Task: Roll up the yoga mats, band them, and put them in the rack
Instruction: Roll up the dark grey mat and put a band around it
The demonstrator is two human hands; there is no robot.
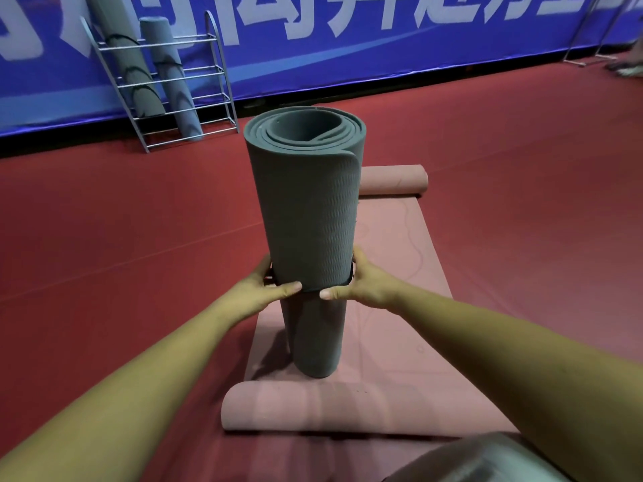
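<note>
A rolled grey yoga mat [308, 217] stands upright on a pink mat [389, 307] in the middle of the view. A black band [349, 275] circles the grey roll about halfway up. My left hand [259, 290] grips the roll and band from the left, thumb across the front. My right hand [362, 283] grips them from the right, thumb pointing inward. The pink mat lies flat on the floor with both of its ends curled into rolls. A metal rack [181, 88] leans against the blue wall at the back left and holds two grey rolled mats [163, 74].
Red floor [121, 238] spreads all around. A blue banner wall [382, 46] runs along the back. Metal stand legs [584, 46] and someone's shoe [626, 69] show at the far right. A grey blurred object [487, 460] fills the bottom right corner.
</note>
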